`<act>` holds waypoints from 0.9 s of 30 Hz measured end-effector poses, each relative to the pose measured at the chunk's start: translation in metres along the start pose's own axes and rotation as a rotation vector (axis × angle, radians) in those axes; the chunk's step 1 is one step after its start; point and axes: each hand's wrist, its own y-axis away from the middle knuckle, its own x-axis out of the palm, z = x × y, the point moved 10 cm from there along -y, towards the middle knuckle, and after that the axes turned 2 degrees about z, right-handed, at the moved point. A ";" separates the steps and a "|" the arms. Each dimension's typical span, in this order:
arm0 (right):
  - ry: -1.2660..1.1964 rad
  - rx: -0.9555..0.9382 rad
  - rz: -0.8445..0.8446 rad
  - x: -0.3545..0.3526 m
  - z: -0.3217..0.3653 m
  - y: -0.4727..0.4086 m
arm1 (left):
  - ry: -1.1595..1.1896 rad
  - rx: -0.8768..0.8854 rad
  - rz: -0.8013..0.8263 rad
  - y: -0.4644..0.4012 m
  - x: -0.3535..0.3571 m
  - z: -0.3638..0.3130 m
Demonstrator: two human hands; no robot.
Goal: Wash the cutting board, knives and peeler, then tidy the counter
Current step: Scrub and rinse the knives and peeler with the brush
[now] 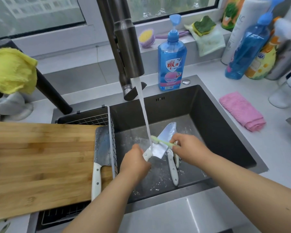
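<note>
Left hand (136, 159) grips the knife (165, 137) handle, blade pointing to one o'clock under the stream; right hand (186, 145) (nearer the blade) pinches the toothbrush (161, 141) across it

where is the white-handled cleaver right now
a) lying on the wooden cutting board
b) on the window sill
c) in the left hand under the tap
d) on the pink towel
a: the white-handled cleaver lies on the wooden cutting board left of the dark sink; the left hand grips a different white-handled knife under the water.
</note>
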 end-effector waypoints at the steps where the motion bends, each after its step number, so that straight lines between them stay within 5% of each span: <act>1: 0.018 0.020 -0.037 -0.007 -0.005 -0.005 | 0.001 0.007 0.003 0.000 0.000 0.000; 8: -0.202 0.046 -0.330 -0.054 -0.028 -0.001 | 0.254 -0.073 0.144 0.002 0.020 0.011; 11: -0.229 0.054 -0.321 -0.042 -0.032 0.013 | 0.182 -0.097 0.240 0.004 0.025 0.012; 16: -0.248 0.038 -0.114 0.007 -0.024 0.031 | 0.593 -0.213 0.381 0.011 0.044 0.012; 19: -0.214 -0.049 0.007 0.032 -0.003 0.036 | 0.599 -0.147 0.406 0.013 0.047 0.002; 27: -0.131 0.050 -0.080 0.004 -0.017 0.014 | 0.448 0.016 0.357 0.014 0.036 -0.012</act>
